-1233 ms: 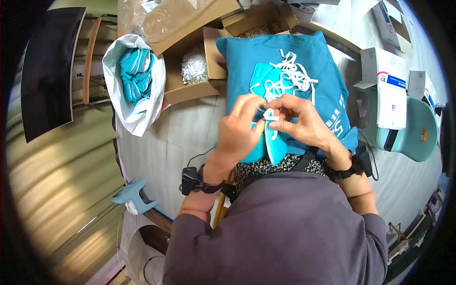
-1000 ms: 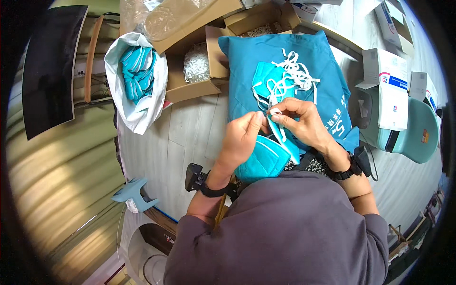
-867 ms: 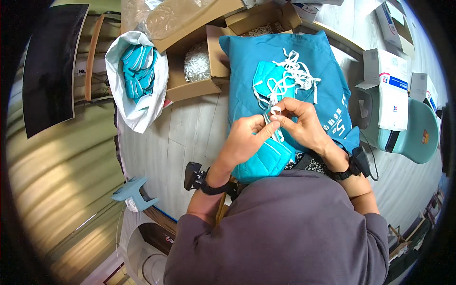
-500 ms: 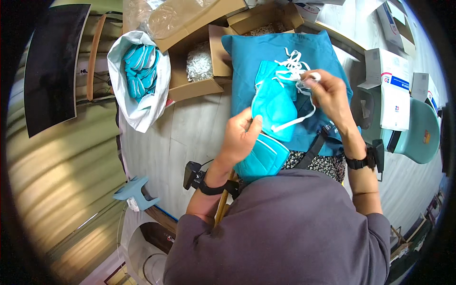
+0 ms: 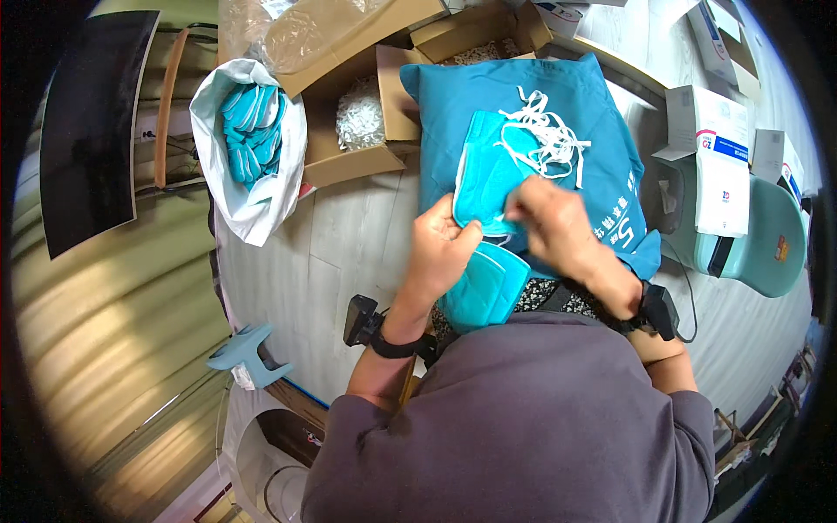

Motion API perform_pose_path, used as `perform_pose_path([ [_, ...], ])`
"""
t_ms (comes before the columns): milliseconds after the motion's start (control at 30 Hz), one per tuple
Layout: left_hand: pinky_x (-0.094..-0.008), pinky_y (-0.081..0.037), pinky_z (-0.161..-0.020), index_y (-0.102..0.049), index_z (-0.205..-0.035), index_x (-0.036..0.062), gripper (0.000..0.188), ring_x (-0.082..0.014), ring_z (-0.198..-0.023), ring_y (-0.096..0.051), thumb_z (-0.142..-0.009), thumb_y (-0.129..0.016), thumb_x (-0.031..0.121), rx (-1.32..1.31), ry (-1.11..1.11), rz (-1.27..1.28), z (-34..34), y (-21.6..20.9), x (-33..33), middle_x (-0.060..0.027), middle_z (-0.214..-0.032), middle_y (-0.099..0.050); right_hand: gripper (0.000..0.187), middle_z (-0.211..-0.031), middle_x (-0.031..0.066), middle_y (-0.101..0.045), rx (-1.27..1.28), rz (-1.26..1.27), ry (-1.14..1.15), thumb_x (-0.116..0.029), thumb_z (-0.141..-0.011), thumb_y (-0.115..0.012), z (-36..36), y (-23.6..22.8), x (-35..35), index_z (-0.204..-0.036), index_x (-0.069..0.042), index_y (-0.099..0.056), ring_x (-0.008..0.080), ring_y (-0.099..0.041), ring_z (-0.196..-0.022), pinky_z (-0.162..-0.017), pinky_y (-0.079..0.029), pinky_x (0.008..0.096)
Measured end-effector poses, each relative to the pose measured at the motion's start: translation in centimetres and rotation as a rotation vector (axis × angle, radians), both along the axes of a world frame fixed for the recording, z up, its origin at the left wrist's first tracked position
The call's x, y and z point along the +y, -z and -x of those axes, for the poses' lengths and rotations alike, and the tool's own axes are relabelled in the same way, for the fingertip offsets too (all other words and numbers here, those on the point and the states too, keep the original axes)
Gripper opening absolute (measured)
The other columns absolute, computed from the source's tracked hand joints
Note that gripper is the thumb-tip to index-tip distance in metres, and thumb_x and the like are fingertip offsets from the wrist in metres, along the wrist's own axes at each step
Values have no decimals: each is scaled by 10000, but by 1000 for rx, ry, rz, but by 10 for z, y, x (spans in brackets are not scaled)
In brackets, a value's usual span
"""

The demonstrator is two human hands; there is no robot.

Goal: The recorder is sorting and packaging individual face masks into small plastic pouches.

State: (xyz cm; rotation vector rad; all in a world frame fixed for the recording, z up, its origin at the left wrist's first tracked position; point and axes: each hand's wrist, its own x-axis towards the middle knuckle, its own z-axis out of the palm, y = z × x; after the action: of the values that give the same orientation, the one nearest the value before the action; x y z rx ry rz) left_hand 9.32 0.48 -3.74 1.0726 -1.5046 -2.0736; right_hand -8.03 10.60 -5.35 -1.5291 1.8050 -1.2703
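My left hand (image 5: 438, 248) pinches the left edge of a turquoise face mask (image 5: 478, 192) between thumb and fingers, over a blue cloth-covered cushion (image 5: 608, 113). Smeared by motion, my right hand (image 5: 558, 225) is at the mask's right side; whether its fingers hold anything does not show. A loose tangle of white elastic straps (image 5: 551, 139) lies on the cushion at the mask's upper right. Closer to my body, below the left hand, more turquoise masks (image 5: 485, 286) rest on my lap. Both wrists wear black straps with small devices.
A white bag (image 5: 292, 148) full of turquoise pieces stands at the left. Beside it is a cardboard box (image 5: 353, 164) with a heap of white straps (image 5: 359, 113). Another open box (image 5: 532, 30) sits behind the cushion. At the right, white cartons (image 5: 724, 187) are by a green chair (image 5: 776, 235).
My right hand has moved down and toward my body, from the straps to the mask's lower right side. The straps now lie loose on the cushion. My left hand still grips the mask.
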Motion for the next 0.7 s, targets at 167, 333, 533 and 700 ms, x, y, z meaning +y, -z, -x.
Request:
perform_pose_path([
  [167, -227, -490, -681, -627, -1075, -53, 214, -67, -748, -586, -881, -544, -16, -135, -68, 164, -27, -32, -19, -23, -892, -644, 86, -850, 168, -646, 110, -108, 239, 24, -816, -655, 69, 7, 0, -866, -36, -619, 348, -665, -769, -638, -508, 403],
  [333, -205, -482, -688, -700, -933, -5, 181, -89, -810, -614, -825, -572, -72, -230, 76, 603, -52, -26, -44, -53, -941, -614, 77, -852, 139, -635, 276, -143, 143, -93, -824, -688, 50, -9, -25, -887, -65, -655, 353, -656, -787, -660, -517, 430],
  [533, -236, -467, -672, -726, -879, 11, 201, -131, -778, -600, -803, -557, -68, -128, 44, 612, -44, -40, -41, -80, -910, -619, 282, -839, 135, -638, 427, -190, 43, -275, -769, -766, 7, 11, -69, -857, -44, -632, 337, -668, -763, -630, -537, 440],
  [700, -263, -429, -672, -692, -745, -7, 302, -167, -713, -561, -912, -513, 169, 42, 71, 520, -46, -30, -45, -110, -837, -626, 327, -814, 162, -653, 455, -410, 144, -310, -771, -763, -8, 25, -94, -863, -26, -630, 363, -673, -713, -642, -543, 444],
])
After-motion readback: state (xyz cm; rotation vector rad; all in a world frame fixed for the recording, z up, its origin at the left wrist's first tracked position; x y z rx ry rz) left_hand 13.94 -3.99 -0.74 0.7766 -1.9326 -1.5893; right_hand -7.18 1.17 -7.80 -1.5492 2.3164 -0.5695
